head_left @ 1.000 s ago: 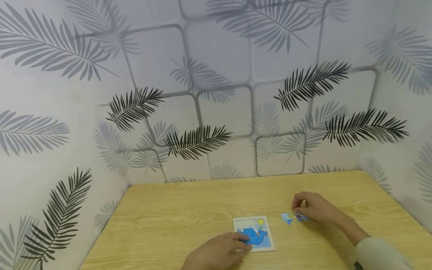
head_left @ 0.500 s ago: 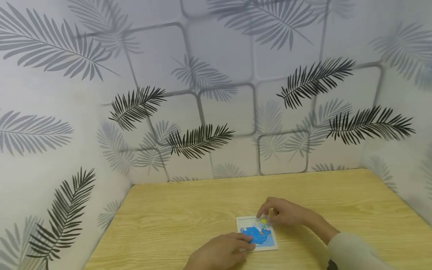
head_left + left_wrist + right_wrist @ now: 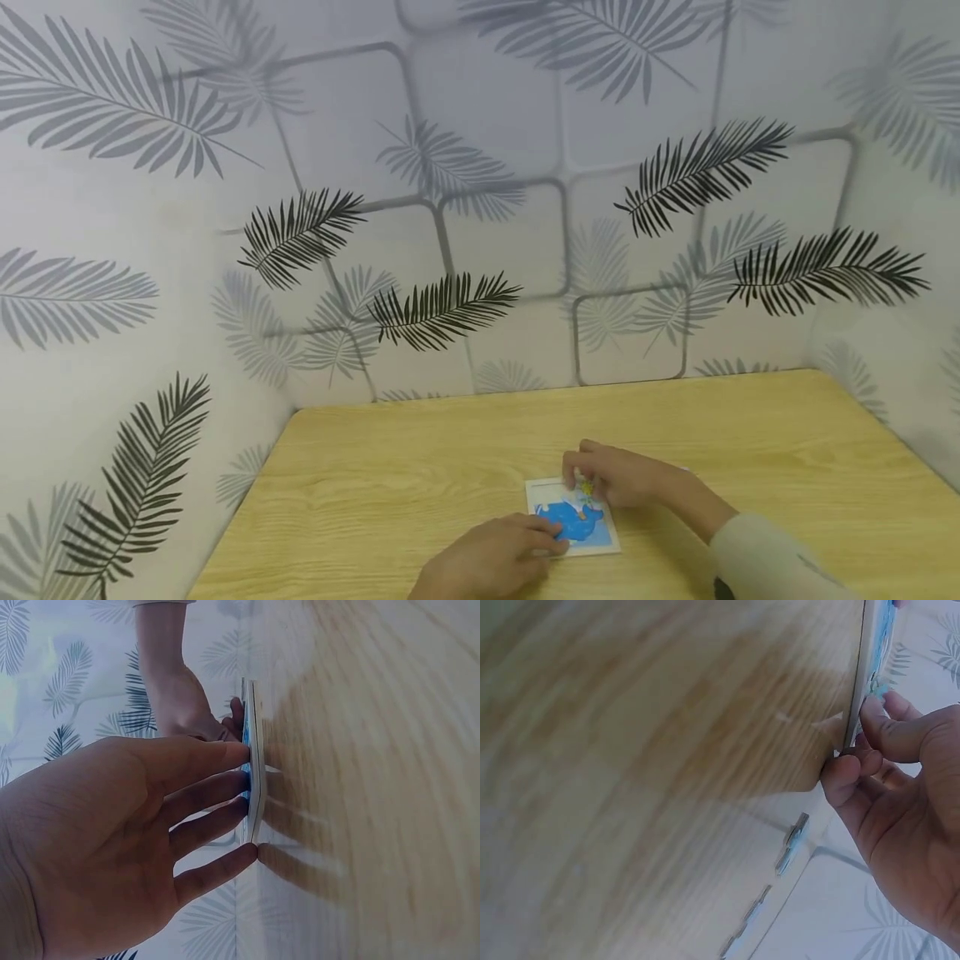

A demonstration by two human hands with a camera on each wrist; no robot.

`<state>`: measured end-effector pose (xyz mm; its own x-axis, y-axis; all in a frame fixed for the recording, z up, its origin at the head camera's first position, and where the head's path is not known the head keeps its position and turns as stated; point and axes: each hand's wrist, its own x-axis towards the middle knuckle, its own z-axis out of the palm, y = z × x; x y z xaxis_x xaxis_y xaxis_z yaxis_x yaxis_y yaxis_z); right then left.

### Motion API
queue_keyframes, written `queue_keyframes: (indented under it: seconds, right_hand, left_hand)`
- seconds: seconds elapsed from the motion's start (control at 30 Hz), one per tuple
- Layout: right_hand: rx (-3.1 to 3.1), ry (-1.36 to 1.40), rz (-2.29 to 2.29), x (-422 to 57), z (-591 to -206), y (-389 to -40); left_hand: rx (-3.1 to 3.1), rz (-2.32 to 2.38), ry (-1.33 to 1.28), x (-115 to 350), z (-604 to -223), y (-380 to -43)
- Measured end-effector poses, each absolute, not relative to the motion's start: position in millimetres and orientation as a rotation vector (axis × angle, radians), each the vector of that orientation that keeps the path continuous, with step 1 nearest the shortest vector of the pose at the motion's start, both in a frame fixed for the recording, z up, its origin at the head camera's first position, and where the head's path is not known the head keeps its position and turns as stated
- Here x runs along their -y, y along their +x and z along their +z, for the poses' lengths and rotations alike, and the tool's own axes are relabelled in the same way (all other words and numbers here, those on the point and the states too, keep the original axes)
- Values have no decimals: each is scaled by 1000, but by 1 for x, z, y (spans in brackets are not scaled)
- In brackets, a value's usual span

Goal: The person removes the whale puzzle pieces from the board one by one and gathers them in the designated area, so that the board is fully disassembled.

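Note:
A small framed jigsaw puzzle (image 3: 573,523) with a blue whale picture and a yellow sun lies on the table. My left hand (image 3: 491,554) rests on its lower left part. In the left wrist view, the fairly straight fingers (image 3: 214,832) touch the face and edge of the puzzle. At the upper right corner is my right hand (image 3: 618,475), fingers curled. A light-blue jigsaw piece (image 3: 879,691) shows at its thumb tip in the right wrist view, partly hidden by the fingers. I cannot tell how far that piece sits in the frame.
Two loose pieces, one nearer (image 3: 792,844) and one farther (image 3: 746,922), lie on the wooden table (image 3: 405,467) in the right wrist view. The right forearm mostly hides that area in the head view. A leaf-patterned wall (image 3: 517,342) borders the table's far edge.
My right hand has moved left from the loose pieces to the puzzle's upper right corner, then slightly farther left over it. The left hand has stayed on the puzzle.

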<state>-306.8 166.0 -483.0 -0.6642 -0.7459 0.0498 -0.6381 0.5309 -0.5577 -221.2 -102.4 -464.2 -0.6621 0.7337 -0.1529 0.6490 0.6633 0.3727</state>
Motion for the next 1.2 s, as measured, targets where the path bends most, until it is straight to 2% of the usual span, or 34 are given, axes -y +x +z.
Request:
queue_keyframes:
  seconds: [0.27,0.53,0.77,1.2]
  right_hand:
    - [-2606,-1255,-872,-170,-489,-304]
    - [-2485,-1257,-1180,-187,-489,-303]
    - [-2399,-1070,-1381,-228,-481,-303]
    - [-2634,-757,-1431,-313,-485,-297]
  left_hand:
    - [-2568,432,1017,101,-465,-221]
    - [-2596,431,1045,101,-467,-224]
    - [-2620,395,1107,100,-467,-224]
    - [-2625,404,1117,102,-465,-220]
